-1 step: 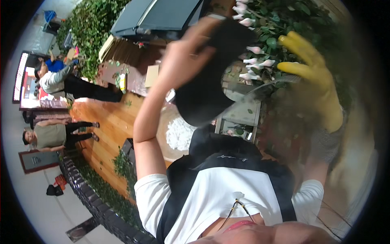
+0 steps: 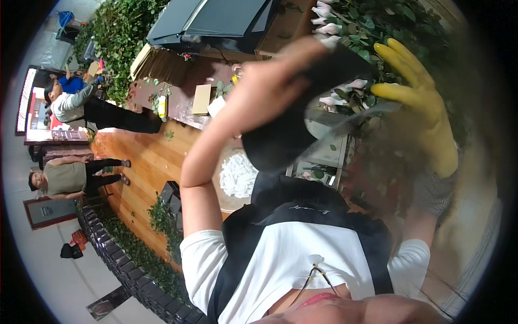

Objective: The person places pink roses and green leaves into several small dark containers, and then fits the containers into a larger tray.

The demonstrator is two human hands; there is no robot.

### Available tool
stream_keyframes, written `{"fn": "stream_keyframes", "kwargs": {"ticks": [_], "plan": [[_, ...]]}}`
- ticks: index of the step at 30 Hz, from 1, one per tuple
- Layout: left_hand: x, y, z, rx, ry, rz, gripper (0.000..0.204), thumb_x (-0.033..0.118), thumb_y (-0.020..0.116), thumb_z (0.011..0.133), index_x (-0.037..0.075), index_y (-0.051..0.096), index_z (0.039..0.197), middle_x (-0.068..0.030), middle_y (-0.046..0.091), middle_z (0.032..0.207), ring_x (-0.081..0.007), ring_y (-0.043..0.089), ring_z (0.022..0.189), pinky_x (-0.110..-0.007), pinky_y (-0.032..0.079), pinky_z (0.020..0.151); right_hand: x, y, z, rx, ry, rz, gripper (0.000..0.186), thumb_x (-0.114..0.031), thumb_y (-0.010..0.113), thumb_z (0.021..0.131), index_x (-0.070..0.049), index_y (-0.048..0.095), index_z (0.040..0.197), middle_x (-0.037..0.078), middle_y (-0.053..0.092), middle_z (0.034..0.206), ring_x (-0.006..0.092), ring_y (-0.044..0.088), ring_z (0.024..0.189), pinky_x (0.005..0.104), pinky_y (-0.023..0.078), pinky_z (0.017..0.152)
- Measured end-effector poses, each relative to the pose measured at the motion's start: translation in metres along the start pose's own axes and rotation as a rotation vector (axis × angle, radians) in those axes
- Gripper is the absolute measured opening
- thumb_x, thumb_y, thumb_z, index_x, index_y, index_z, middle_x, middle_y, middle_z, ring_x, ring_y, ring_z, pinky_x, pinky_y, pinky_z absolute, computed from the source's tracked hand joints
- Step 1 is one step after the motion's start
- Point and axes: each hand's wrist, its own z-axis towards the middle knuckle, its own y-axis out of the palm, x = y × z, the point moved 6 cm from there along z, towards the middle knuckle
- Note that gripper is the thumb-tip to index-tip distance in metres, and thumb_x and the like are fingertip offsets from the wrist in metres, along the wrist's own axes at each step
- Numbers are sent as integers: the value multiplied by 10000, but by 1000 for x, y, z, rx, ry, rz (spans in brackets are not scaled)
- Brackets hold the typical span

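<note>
My bare left hand (image 2: pixel 256 94), blurred by motion, grips a dark sheet of black wrapping material (image 2: pixel 278 140) in front of my chest. Its thumb lies across the sheet, while the other fingertips are smeared. On the right, my right hand (image 2: pixel 418 102) wears a yellow rubber glove with a grey cuff; its fingers are spread apart. A clear film (image 2: pixel 345 123) stretches from the black sheet toward the gloved thumb; whether it touches the glove, I cannot tell. Pale pink rose heads (image 2: pixel 329 28) with green leaves (image 2: pixel 372 24) lie just beyond both hands.
A bowl (image 2: pixel 229 204) of small white pieces (image 2: pixel 237 175) sits below my left forearm. Dark grey boxes (image 2: pixel 210 21), stacked cardboard (image 2: pixel 154 67) and a flat tan box (image 2: pixel 202 100) lie further off. Two people (image 2: pixel 67 105) stand at the left, beyond a wooden floor (image 2: pixel 145 162).
My left hand and the black sheet have shifted right, toward the gloved hand. My right hand has stayed nearly in place, fingers still spread.
</note>
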Motion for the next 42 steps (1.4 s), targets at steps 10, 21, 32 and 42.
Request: {"fn": "stream_keyframes", "kwargs": {"ticks": [10,21,32,42], "plan": [[-125,144,-193,94,-558,-64,103,131,733,849,33,706,833,-140,645,720,-323,620,638,-403,487,590,31,150,-86,-417,276,-100,141,-136,740,762,-75,684,876,102,691,1080,269,606,1115,436,428,1045],[-135,291,-206,-589,-171,-145,468,345,583,864,70,598,1242,-136,636,1149,-301,622,1066,-429,487,881,46,244,-61,-223,242,209,256,-129,784,676,-79,700,912,110,680,895,298,644,973,451,470,986],[-136,324,-220,-681,15,169,923,666,635,739,75,466,1427,-151,485,1421,-301,389,1376,-499,232,1175,127,310,-82,-796,465,-287,502,-296,759,747,-58,624,1168,134,585,1315,296,485,1307,436,346,1123],[-135,328,-219,-784,-33,226,1025,719,630,734,135,332,1522,-98,271,1601,-236,223,1479,-458,142,1210,38,251,-131,-484,349,460,657,-304,739,804,-76,517,1378,138,567,1352,334,498,1287,441,381,1104]]}}
